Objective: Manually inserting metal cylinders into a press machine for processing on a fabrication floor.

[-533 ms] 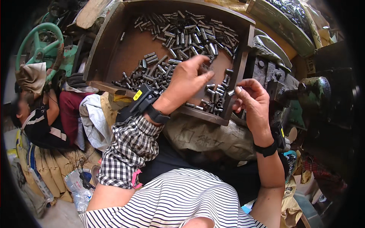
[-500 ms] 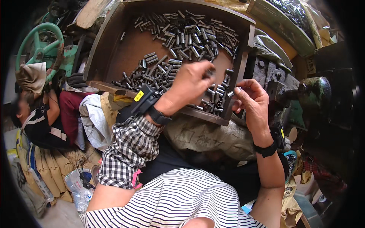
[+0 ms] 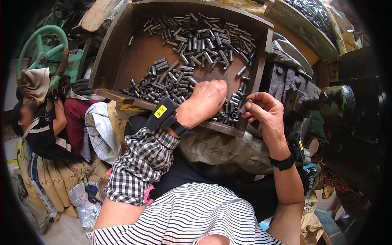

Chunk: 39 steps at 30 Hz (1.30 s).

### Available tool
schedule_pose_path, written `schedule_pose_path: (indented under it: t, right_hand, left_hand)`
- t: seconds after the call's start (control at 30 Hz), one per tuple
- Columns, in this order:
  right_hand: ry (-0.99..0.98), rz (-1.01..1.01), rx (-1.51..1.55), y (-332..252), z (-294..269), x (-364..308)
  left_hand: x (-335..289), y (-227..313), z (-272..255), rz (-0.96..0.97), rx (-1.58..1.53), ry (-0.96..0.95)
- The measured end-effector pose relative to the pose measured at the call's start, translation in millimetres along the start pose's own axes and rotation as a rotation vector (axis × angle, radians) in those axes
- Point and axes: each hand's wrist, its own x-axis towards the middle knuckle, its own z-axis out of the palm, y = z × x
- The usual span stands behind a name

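A brown wooden tray holds many short metal tubes. My left hand is closed over the tray's near part, its fingertips turned down and out of sight, so what they hold is hidden. Between thumb and fingers of my right hand, just over the tray's right wall, a small metal tube is pinched. A small cluster of tubes lies in the near right corner between my hands. One loose tube rests apart by the right wall. A pile of tubes is left of my left hand.
A larger heap of tubes covers the tray's far side. Dark heavy machinery stands close on the right. Another wooden box of metal parts is at the far right. At left, a person sits near a green handwheel.
My left hand has come down toward the tray's near edge and its fingers have curled under. My right hand has shifted slightly left and nearer. A loose tube now shows by the right wall.
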Motion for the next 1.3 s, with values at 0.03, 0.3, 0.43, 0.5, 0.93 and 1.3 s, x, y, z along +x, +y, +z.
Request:
schedule_pose_path:
  t: [0.03, 0.3, 0.43, 0.5, 0.93, 1.3]
  right_hand:
    - [0.007, 0.004, 0.017, 0.4, -0.3, 0.3]
    - [0.015, -0.038, 0.104, 2.2, 3.2, -2.1]
    - [0.092, -0.041, 0.190, 1.9, 0.9, -0.5]
    - [0.070, -0.063, 0.193, 2.4, -0.3, 0.5]
    - [0.066, -0.058, 0.191, 4.7, 2.7, 0.1]
    - [0.189, -0.093, 0.258, 7.5, 2.9, 1.6]
  left_hand:
    - [-0.8, 0.8, 1.5, 0.017, 0.050, 0.017]
    - [-0.2, 6.3, -9.5, -0.039, -0.546, 0.031]
    - [-3.5, 12.2, -19.7, -0.311, -1.312, -0.259]
    - [-4.3, 15.0, -20.1, -0.363, -1.419, -0.278]
    - [-8.0, 21.4, -16.8, -0.355, -1.536, -0.286]
    - [-9.1, 21.3, -18.5, -0.312, -1.591, -0.197]
